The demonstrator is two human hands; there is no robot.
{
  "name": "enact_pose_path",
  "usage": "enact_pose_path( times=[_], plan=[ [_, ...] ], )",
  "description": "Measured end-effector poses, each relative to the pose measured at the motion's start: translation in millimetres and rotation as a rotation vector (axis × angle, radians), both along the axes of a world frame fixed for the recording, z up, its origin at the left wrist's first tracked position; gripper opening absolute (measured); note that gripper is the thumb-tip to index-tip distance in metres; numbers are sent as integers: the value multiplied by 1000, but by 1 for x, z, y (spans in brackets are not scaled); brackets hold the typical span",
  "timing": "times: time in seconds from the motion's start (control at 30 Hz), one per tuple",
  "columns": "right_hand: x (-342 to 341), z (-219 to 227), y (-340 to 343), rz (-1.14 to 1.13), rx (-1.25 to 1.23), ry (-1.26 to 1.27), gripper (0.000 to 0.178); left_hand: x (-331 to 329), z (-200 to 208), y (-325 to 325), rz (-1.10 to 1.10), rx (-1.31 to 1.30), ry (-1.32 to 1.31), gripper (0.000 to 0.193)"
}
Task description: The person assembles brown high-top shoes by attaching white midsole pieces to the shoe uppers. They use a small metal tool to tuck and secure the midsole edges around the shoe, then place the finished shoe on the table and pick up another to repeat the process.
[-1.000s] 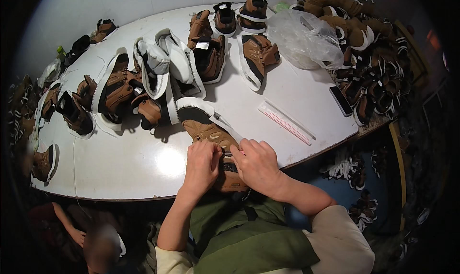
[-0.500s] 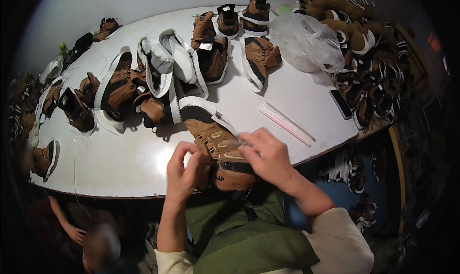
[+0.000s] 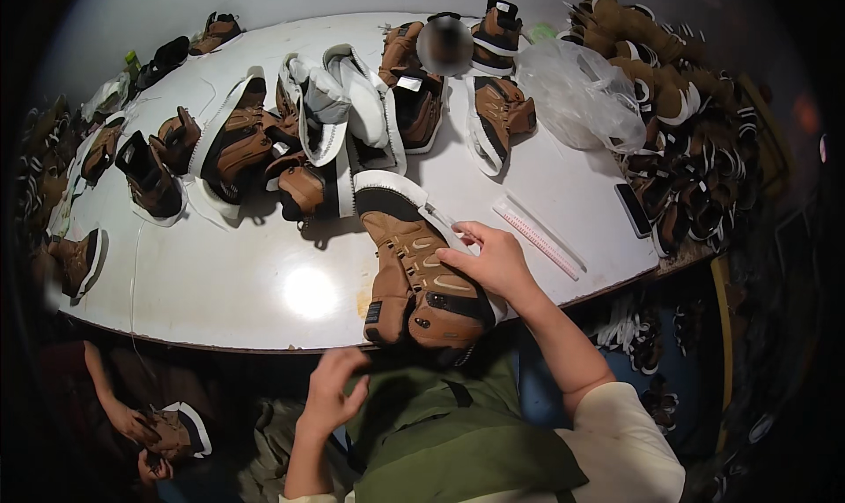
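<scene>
One right hand (image 3: 493, 261) rests on brown boot (image 3: 418, 279); left hand (image 3: 333, 389) seemingly empty.

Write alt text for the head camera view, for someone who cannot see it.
A person's right hand rests on a brown boot lying at the near edge of a white table, while the left hand hangs open below the edge. More brown boots, a clear plastic bag and a ruler lie beyond.

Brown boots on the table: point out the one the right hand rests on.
The brown boot at the table's near edge, toe pointing away, under the right hand; the other boots lie farther back, untouched.
</scene>
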State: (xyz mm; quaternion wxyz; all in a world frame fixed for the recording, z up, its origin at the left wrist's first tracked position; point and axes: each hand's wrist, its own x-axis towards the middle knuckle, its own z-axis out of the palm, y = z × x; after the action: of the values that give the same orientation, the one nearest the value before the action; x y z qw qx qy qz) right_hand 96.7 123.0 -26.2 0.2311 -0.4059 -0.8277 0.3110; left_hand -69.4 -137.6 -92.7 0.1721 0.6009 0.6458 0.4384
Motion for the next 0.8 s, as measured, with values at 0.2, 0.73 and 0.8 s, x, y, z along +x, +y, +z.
enact_pose_path(
  times=[0.2,0.73,0.8],
  plan=[
    [1,-26,7,81,-174,197,31,17,4,60,99,120,-5,65],
    [61,-49,38,125,-792,754,11,71,6,83,89,545,401,27],
    [62,-49,38,126,-803,765,10,73,9,83,79,542,408,27]
  ],
)
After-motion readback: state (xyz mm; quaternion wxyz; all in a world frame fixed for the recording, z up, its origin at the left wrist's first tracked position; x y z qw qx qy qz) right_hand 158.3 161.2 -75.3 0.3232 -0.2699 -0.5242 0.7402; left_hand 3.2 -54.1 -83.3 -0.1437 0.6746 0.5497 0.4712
